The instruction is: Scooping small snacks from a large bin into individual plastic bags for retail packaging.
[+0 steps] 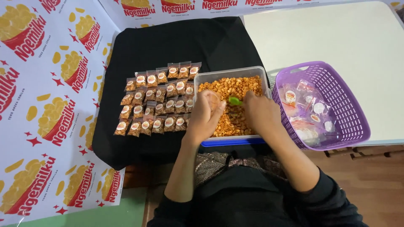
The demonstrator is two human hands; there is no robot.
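Note:
A clear plastic tub (201, 78) full of orange-brown fried snack pieces (231, 87) sits on a black cloth (168, 42). My left hand (204, 117) holds a small clear plastic bag (212, 100) open over the tub. My right hand (261, 111) grips a small green scoop (235, 101), whose tip points at the bag's mouth. Left of the tub lie rows of several filled, sealed snack packets (155, 98) with round labels.
A purple plastic basket (357, 126) with empty labelled bags (305, 107) stands right of the tub on a white table (328, 38). A printed red-and-yellow patterned sheet (46, 105) covers the left side. Wooden floor (378, 185) shows at lower right.

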